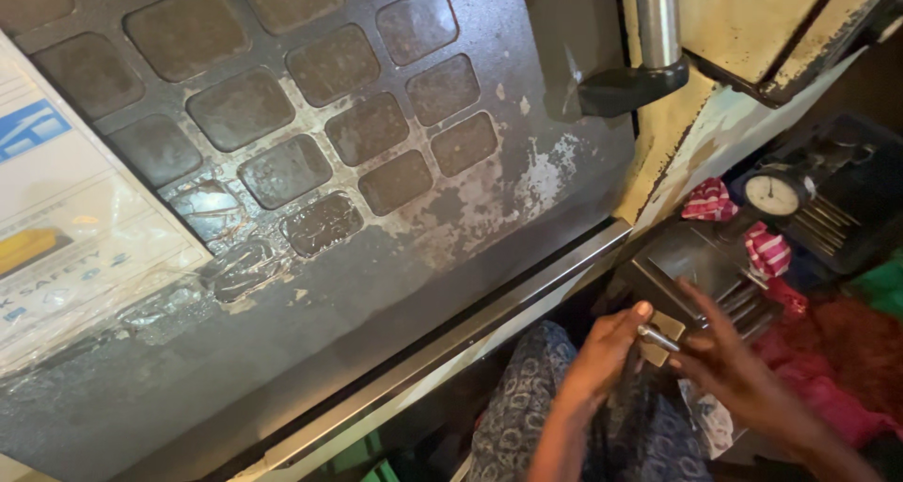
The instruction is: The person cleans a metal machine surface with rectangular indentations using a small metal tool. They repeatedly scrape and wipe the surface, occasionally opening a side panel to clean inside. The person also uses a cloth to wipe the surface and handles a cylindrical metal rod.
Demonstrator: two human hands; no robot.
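Worn machine panel (310,162) above, small metal rod (658,337) pinched between left hand (607,346) and right hand (724,355).

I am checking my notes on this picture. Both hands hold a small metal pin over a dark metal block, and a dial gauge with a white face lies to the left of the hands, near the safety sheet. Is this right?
Not quite. The head view shows the dial gauge to the upper right of the hands, beside the pink striped cloth, not near the safety sheet. The rest holds: left hand and right hand hold the metal pin over the dark metal block.

A short silvery metal pin (658,337) lies slanted across a small flat brass-coloured metal piece (664,341).
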